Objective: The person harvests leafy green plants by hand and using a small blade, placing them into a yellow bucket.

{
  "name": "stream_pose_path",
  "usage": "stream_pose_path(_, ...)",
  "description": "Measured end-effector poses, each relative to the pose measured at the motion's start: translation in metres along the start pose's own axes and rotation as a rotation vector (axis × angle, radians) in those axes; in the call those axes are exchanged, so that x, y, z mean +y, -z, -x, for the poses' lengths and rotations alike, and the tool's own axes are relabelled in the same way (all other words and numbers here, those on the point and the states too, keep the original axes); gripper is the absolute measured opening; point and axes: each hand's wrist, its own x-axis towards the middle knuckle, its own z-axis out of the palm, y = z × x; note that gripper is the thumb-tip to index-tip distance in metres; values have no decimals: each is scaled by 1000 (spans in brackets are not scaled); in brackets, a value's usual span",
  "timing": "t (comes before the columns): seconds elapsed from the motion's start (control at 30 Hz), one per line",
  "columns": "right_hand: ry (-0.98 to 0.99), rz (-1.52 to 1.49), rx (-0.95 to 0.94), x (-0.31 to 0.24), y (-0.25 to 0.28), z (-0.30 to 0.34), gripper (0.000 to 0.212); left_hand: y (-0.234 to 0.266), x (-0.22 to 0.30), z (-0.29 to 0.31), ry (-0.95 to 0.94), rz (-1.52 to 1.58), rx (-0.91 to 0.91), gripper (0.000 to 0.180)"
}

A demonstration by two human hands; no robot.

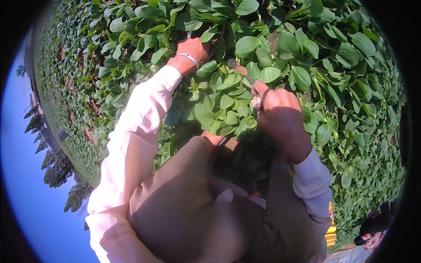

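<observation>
Dark-green trees (59, 168) stand past eight o'clock. I observe the left hand (192, 49) just before twelve, fingers hidden among foliage; its grip I cannot tell. Leafy plants (226, 103) fill twelve. Right hand (283, 113), past two, encloses a hand tool (250, 80) tipped toward twelve.

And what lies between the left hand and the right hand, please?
The head view shows green leaves between the left hand and right hand, plus the tool the right hand holds.
</observation>
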Motion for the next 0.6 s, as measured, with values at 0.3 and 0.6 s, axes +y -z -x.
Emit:
stream_pose_path(0.3, 86, -4, 114, 6, -4, 4, 30, 4, 9, 2, 146, 16, -229, 36)
stream_pose_path(0.6, 163, 87, 280, 8, -7, 3, 25, -9, 22, 0, 178, 2, -250, 24)
